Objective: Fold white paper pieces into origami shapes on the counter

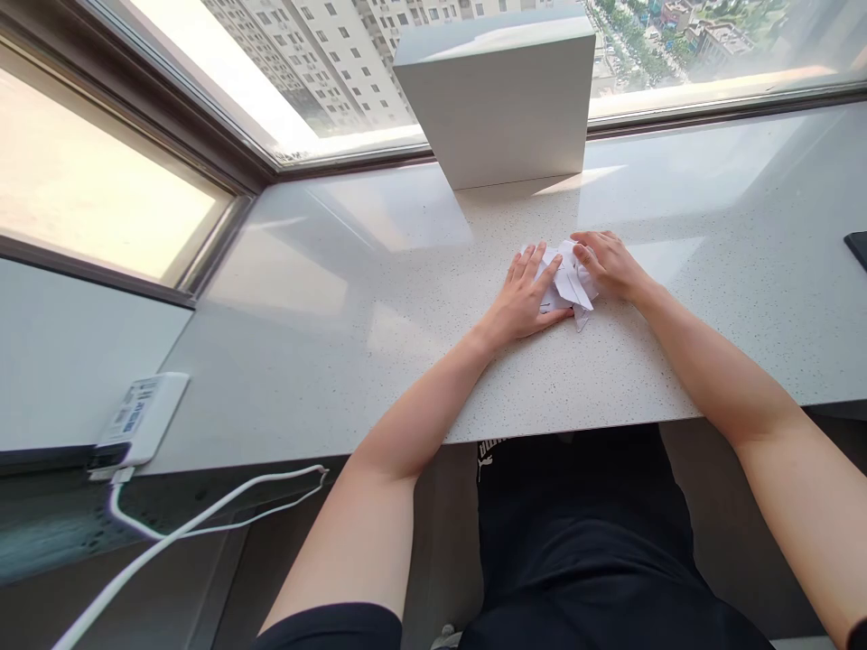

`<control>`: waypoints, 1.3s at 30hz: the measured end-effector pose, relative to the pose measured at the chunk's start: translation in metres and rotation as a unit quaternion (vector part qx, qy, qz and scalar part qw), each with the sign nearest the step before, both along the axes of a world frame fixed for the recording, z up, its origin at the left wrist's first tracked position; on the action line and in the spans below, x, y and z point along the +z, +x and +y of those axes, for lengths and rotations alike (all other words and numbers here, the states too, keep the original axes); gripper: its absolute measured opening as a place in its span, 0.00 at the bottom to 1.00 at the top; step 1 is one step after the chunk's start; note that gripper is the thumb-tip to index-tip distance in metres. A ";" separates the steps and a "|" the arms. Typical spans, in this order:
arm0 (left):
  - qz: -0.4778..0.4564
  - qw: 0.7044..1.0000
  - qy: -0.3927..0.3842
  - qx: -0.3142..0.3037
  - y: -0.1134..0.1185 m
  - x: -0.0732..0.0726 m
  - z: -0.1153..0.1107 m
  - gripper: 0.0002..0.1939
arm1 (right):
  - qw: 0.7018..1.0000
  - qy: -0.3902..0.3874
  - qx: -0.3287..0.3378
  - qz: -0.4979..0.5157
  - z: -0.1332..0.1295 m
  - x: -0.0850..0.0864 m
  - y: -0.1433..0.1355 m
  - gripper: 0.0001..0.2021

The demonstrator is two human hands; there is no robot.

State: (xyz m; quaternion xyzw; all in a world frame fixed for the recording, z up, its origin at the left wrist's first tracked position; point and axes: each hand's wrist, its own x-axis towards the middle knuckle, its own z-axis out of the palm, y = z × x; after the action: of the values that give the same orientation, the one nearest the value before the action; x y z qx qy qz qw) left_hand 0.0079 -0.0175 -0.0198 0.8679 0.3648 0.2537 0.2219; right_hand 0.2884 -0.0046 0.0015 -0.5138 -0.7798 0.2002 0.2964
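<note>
A crumpled sheet of white paper (pixel 571 282) lies on the pale speckled counter (pixel 406 361), with creased flaps sticking up and faint dark marks on it. My left hand (pixel 525 293) rests on the paper's left side, its fingers spread and its thumb stretched along the near edge. On the right side, my right hand (pixel 606 262) curls its fingers and thumb around the crumpled paper. Part of the paper is hidden beneath both hands.
A white box-like block (pixel 508 117) stands by the window behind the paper. At the left edge sits a white power bank (pixel 145 415) with a white cable (pixel 203 515) hanging from it. A dark flat object (pixel 859 246) shows at the far right.
</note>
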 end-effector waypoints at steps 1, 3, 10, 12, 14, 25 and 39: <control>0.003 1.000 0.002 0.001 0.000 -0.002 0.001 0.62 | 1.000 0.001 0.001 0.000 -0.003 0.002 0.001 0.57; 0.012 1.000 0.008 -0.001 -0.001 -0.005 0.001 0.59 | 1.000 0.001 0.006 0.007 -0.007 0.005 0.003 0.56; 0.110 0.992 0.022 0.050 0.000 0.005 -0.007 0.55 | 0.999 -0.005 0.004 -0.033 -0.016 -0.004 0.014 0.53; 0.122 0.990 0.018 0.066 0.000 0.007 -0.009 0.57 | 0.998 -0.016 0.011 -0.055 -0.016 -0.007 0.016 0.53; 0.121 0.990 0.010 0.077 -0.001 0.006 -0.009 0.59 | 0.998 -0.016 0.023 -0.055 -0.016 -0.007 0.015 0.52; 0.094 0.994 0.044 0.038 -0.004 0.007 -0.006 0.59 | 0.997 0.030 -0.072 0.016 -0.007 -0.022 0.019 0.46; 0.148 0.971 0.148 -0.120 0.009 0.020 -0.021 0.52 | 0.985 0.045 -0.168 0.018 0.002 -0.035 0.004 0.15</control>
State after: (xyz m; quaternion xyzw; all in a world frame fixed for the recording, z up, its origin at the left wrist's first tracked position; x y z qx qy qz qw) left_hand 0.0173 -0.0385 0.0000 0.9564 0.2450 0.1454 0.0640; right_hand 0.2922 -0.0030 -0.0333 -0.6202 -0.6851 0.1214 0.3622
